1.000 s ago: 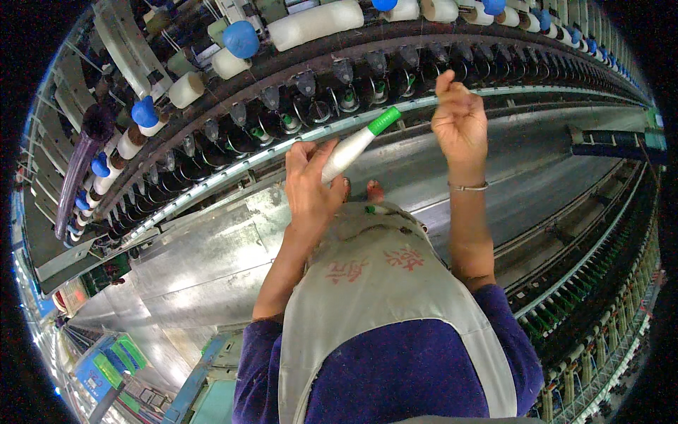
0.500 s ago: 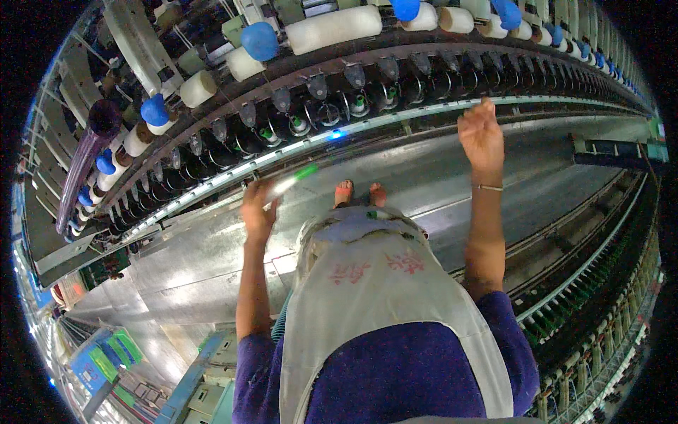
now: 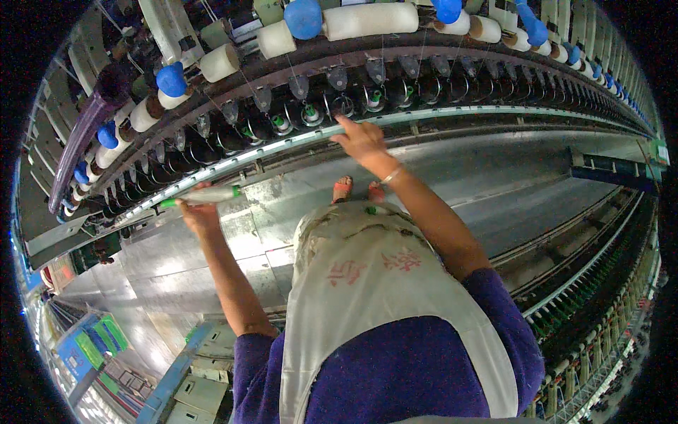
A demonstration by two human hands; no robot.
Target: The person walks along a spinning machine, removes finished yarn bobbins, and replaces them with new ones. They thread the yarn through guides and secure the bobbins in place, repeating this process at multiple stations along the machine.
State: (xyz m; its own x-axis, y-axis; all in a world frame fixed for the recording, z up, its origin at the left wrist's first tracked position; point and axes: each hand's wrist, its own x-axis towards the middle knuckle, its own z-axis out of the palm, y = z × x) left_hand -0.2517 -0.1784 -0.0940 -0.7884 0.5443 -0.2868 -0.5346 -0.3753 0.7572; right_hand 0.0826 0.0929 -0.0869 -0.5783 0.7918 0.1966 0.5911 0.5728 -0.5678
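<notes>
My left hand is closed around a yarn bobbin, white with yarn and green at its ends, held nearly level in front of the spinning frame's near rail. My right hand reaches across to the pale rail. Its index finger stretches toward a wire ring in the spindle row, the thumb stands apart from it, and nothing shows between them. Green-topped bobbins sit in the rings on either side. Whether the fingertip touches anything is unclear.
White roving rolls and blue rounded pieces line the frame's upper part. A purple tube slants at the left. Another machine with green bobbins runs along the right. A blue-and-green crate stands lower left.
My right hand has swung left and come to the rail, its index finger now stretched out. My left hand has moved left with the bobbin, which was blurred before.
</notes>
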